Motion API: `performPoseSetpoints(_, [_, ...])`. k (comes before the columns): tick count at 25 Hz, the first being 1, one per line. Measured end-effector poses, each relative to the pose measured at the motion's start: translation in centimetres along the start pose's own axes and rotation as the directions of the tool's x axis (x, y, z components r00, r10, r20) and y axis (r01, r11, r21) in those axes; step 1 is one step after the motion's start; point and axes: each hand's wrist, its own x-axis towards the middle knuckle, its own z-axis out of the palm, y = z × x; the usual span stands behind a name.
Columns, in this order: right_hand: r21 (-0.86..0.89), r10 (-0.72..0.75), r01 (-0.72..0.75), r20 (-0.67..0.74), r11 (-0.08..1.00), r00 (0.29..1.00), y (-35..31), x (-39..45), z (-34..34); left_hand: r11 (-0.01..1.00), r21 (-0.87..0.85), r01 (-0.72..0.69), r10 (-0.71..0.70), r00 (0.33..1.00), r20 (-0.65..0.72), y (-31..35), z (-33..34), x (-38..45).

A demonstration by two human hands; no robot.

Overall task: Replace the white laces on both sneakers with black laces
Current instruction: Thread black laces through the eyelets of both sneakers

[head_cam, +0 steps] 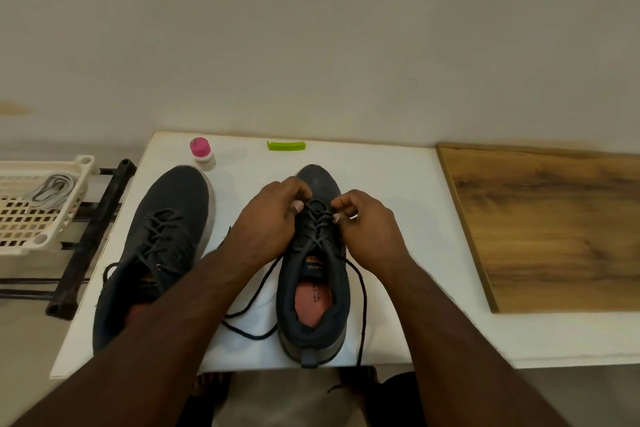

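Two dark grey sneakers stand on the white table, toes pointing away. The left sneaker is laced in black. The right sneaker also carries a black lace, whose loose ends trail over the table and off the front edge. My left hand pinches the lace on the left side of the eyelets. My right hand pinches it on the right side. White laces lie coiled in a cream basket at the far left.
A small bottle with a pink cap and a green plastic piece sit near the table's back edge. A wooden board covers the right part. A black metal frame stands beside the basket. The wall rises right behind.
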Motion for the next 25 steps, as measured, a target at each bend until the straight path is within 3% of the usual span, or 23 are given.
performPoseSetpoints(11, [-0.028,-0.074,0.072,-0.072,0.997,0.995,-0.5,-0.2,0.8,0.998,0.059,0.025,-0.024,0.999,-0.024,0.6,0.0,-0.3])
performPoseSetpoints(14, [0.134,0.006,-0.001,-0.034,0.991,0.999,-0.4,-0.3,-0.2,0.995,-0.071,0.074,-0.072,0.997,0.034,0.1,-1.0,-0.5])
performPoseSetpoints(17, [0.258,0.016,-0.041,0.099,0.965,0.995,0.1,-0.4,-1.5,0.984,-0.169,0.06,-0.036,0.99,0.139,-0.3,-2.0,-0.8])
performPoseSetpoints(25, [0.071,-0.095,0.092,0.05,0.993,0.994,-0.5,-0.7,-0.9,0.994,-0.1,0.034,-0.026,0.997,0.072,0.4,-1.5,-0.8])
